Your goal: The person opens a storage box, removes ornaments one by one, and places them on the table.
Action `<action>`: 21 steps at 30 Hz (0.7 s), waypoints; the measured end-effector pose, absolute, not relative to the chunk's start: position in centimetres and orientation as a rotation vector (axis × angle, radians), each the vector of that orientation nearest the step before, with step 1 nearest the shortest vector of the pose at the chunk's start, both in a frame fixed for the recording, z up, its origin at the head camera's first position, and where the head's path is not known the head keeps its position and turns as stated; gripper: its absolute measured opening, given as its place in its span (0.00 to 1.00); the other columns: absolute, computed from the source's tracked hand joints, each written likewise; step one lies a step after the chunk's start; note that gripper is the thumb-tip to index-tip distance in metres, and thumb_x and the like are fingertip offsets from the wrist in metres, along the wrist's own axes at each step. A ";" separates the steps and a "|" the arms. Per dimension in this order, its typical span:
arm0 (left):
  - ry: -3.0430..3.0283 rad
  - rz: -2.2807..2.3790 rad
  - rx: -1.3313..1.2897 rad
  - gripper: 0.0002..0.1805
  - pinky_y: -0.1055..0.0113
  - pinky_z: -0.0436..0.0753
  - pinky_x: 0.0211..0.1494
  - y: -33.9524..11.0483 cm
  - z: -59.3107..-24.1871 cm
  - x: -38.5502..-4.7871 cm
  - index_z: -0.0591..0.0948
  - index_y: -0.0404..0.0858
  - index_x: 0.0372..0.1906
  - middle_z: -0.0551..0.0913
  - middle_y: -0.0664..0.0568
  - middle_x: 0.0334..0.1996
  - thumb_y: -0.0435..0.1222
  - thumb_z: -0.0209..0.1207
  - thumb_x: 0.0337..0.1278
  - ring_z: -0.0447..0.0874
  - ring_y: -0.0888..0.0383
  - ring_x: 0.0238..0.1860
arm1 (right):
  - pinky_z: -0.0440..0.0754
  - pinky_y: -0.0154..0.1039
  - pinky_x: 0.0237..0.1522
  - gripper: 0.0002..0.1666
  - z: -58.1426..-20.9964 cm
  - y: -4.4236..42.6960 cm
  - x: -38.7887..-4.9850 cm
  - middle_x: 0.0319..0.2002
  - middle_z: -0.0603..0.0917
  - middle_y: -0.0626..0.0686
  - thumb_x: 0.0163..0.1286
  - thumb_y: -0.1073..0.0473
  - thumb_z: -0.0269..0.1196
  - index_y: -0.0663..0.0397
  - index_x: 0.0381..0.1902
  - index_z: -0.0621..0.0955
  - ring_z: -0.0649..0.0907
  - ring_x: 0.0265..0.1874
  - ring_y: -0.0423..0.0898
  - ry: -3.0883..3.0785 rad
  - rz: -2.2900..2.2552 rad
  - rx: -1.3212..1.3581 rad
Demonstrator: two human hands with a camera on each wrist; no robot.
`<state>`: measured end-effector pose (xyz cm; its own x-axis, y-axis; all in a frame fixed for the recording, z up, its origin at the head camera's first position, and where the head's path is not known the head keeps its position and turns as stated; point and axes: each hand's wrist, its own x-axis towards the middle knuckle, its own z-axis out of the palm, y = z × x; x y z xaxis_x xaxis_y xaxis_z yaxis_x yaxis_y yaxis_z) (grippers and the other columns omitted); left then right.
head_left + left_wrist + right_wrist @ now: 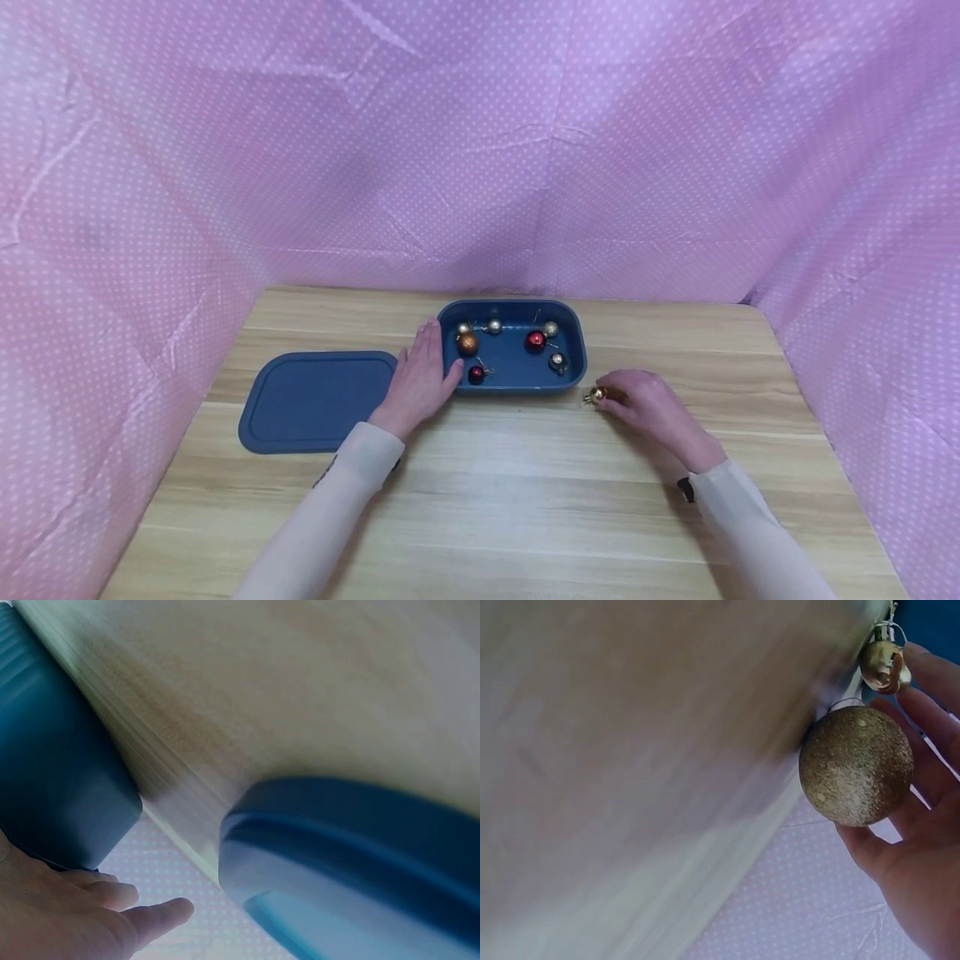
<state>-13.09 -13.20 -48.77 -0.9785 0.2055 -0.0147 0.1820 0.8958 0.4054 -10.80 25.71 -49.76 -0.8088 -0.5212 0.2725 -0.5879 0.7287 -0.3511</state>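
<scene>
My left hand (pixel 420 379) lies with straight fingers along the left side of a blue box (pixel 517 388), thumb near its front left corner. In the left wrist view, the hand's fingers extend beside the box wall (pixel 60 750). Just off the box's front right corner, my right hand (pixel 656 412) holds two Christmas baubles. One is small, shiny and gold (pixel 881 666), at the fingertips; the other is larger, glittery gold (pixel 855 766), held against the fingers. Inside the box lie several baubles, among them a red one (pixel 535 341), an orange one (pixel 468 343) and a dark red one (pixel 476 374).
A flat blue lid (pixel 322 400) lies on the wooden table (pixel 510 500), left of the box and partly behind the left hand. Pink dotted cloth (pixel 480 167) hangs around the table's back and sides.
</scene>
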 end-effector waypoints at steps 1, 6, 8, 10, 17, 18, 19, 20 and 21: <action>3.003 0.634 0.307 0.46 0.36 0.52 0.78 -13.2 -48.8 -13.1 0.43 0.30 0.83 0.44 0.39 0.83 0.56 0.43 0.79 0.42 0.43 0.83 | 0.85 0.56 0.50 0.15 -49.7 25.7 -10.8 0.42 0.90 0.54 0.60 0.62 0.77 0.58 0.44 0.88 0.88 0.42 0.54 -2.770 0.649 0.899; 3.008 0.628 0.306 0.46 0.36 0.52 0.78 -13.2 -48.8 -13.1 0.43 0.30 0.83 0.44 0.38 0.83 0.56 0.43 0.79 0.42 0.43 0.83 | 0.83 0.59 0.53 0.16 -49.0 25.8 -10.5 0.48 0.89 0.59 0.62 0.64 0.75 0.61 0.47 0.88 0.88 0.46 0.58 -2.730 0.733 0.856; 3.009 0.626 0.305 0.46 0.36 0.52 0.78 -13.2 -48.8 -13.2 0.43 0.30 0.83 0.44 0.38 0.83 0.56 0.43 0.79 0.42 0.43 0.83 | 0.82 0.60 0.54 0.17 -48.6 25.8 -10.3 0.51 0.88 0.61 0.63 0.65 0.74 0.63 0.50 0.87 0.87 0.49 0.60 -2.701 0.768 0.812; 3.008 0.625 0.302 0.46 0.36 0.52 0.78 -13.2 -48.8 -13.2 0.43 0.30 0.83 0.44 0.38 0.83 0.56 0.43 0.79 0.42 0.43 0.83 | 0.82 0.60 0.55 0.16 -48.3 25.7 -10.2 0.52 0.88 0.61 0.65 0.65 0.72 0.63 0.51 0.86 0.86 0.50 0.60 -2.667 0.787 0.778; 3.005 0.633 0.304 0.47 0.36 0.52 0.79 -13.2 -48.9 -13.2 0.43 0.30 0.83 0.44 0.38 0.83 0.56 0.44 0.78 0.42 0.43 0.83 | 0.80 0.55 0.56 0.14 -47.1 24.8 -10.1 0.50 0.87 0.57 0.66 0.66 0.70 0.59 0.50 0.87 0.85 0.52 0.57 -2.510 0.817 0.706; 3.006 0.633 0.305 0.47 0.36 0.52 0.78 -13.2 -48.9 -13.2 0.43 0.29 0.83 0.44 0.37 0.83 0.56 0.44 0.78 0.42 0.43 0.83 | 0.80 0.52 0.57 0.14 -46.9 24.5 -10.1 0.50 0.88 0.56 0.66 0.67 0.70 0.59 0.50 0.87 0.85 0.52 0.57 -2.488 0.827 0.700; 3.006 0.633 0.304 0.47 0.36 0.52 0.78 -13.2 -48.9 -13.2 0.43 0.29 0.83 0.44 0.37 0.83 0.56 0.44 0.78 0.42 0.43 0.83 | 0.80 0.49 0.58 0.14 -46.8 24.3 -10.1 0.49 0.88 0.56 0.66 0.67 0.71 0.59 0.50 0.87 0.85 0.52 0.56 -2.464 0.833 0.699; 3.007 0.633 0.303 0.47 0.36 0.52 0.78 -13.2 -48.9 -13.2 0.43 0.29 0.83 0.44 0.37 0.83 0.56 0.44 0.78 0.43 0.43 0.83 | 0.80 0.45 0.59 0.14 -46.6 24.1 -10.2 0.49 0.88 0.55 0.65 0.67 0.71 0.59 0.49 0.87 0.85 0.51 0.55 -2.439 0.840 0.699; 3.007 0.636 0.305 0.47 0.36 0.52 0.78 -13.1 -48.9 -13.2 0.43 0.29 0.83 0.45 0.37 0.83 0.56 0.44 0.78 0.43 0.42 0.83 | 0.79 0.40 0.60 0.15 -46.6 23.8 -10.3 0.48 0.88 0.55 0.64 0.68 0.71 0.59 0.49 0.87 0.85 0.50 0.55 -2.417 0.845 0.702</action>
